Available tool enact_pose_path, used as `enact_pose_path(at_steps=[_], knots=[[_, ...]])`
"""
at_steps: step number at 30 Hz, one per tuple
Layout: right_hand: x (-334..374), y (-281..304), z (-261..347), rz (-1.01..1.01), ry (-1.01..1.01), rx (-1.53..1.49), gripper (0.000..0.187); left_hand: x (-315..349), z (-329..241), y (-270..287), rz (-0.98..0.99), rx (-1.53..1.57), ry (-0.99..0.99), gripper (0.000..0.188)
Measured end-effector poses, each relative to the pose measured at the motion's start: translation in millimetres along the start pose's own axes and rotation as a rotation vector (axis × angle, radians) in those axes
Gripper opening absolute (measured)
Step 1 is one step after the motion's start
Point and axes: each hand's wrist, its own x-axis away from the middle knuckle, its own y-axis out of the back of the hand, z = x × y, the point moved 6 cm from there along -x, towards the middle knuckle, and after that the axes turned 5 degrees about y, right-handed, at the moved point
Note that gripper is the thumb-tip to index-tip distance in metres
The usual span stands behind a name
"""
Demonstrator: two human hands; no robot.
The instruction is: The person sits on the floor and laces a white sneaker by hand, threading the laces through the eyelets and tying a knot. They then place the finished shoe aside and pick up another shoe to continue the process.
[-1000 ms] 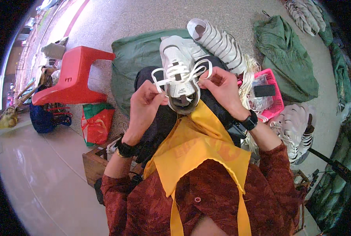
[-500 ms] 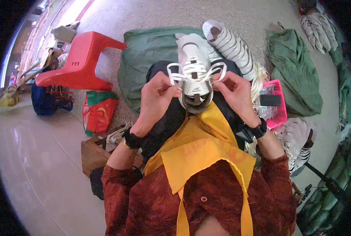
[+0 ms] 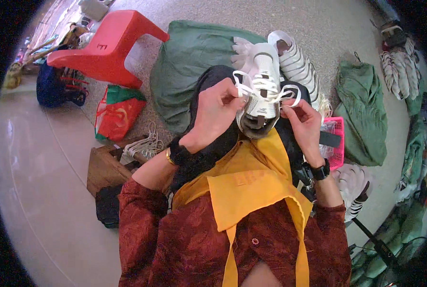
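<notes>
A white sneaker [image 3: 265,62] rests between my knees, its dark heel opening toward me. Its white shoelace [image 3: 266,87] runs across the front in a bow, with a loop out to each side. The fingers of my left hand [image 3: 218,109] are pinched on the lace at the shoe's left side. On the other side my right hand [image 3: 303,123] pinches the lace just under the right loop. More pale shoe pieces [image 3: 242,51] lie beside the sneaker, partly hidden by it. A yellow apron [image 3: 252,186] covers my lap.
Past my knees lies a green cloth sack [image 3: 175,91], with nested white shoe uppers [image 3: 299,64] at its right. A red plastic chair [image 3: 98,60], a red-and-green bag [image 3: 120,115] and a wooden box [image 3: 103,172] stand left. On the right are a pink basket [image 3: 339,148] and another green sack [image 3: 362,119].
The whole scene has shifted in the picture as my head moved. Both hands stay at the lace, and the bow's loops remain out to the sides.
</notes>
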Motion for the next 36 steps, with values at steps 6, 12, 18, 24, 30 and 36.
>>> enact_pose_path(at_steps=[6,12,18,24,30,36], knots=[[1.9,1.7,2.2,-0.013,-0.015,0.038,0.011,0.1,-2.9,-3.3,-0.008,-0.210,-0.084,0.013],[-0.3,-2.0,5.5,-0.013,0.006,0.089,0.010,7.1,-23.3,-8.6,-0.073,-0.384,-0.372,0.014],[-0.9,0.1,3.9,-0.009,-0.003,0.169,0.010,7.9,-25.7,-10.3,-0.055,-0.351,-0.316,0.013],[2.3,1.7,10.1,-0.043,-0.007,0.206,0.011,6.9,-22.1,-14.7,-0.046,-0.333,-0.302,0.015],[13.8,7.9,57.4,-0.158,0.266,0.496,0.019,16.8,-24.9,-13.7,-0.020,-0.352,-0.243,0.021],[10.7,-16.9,60.4,0.005,0.399,0.611,0.026,20.2,-27.3,-17.4,-0.064,-0.464,-0.300,0.022]])
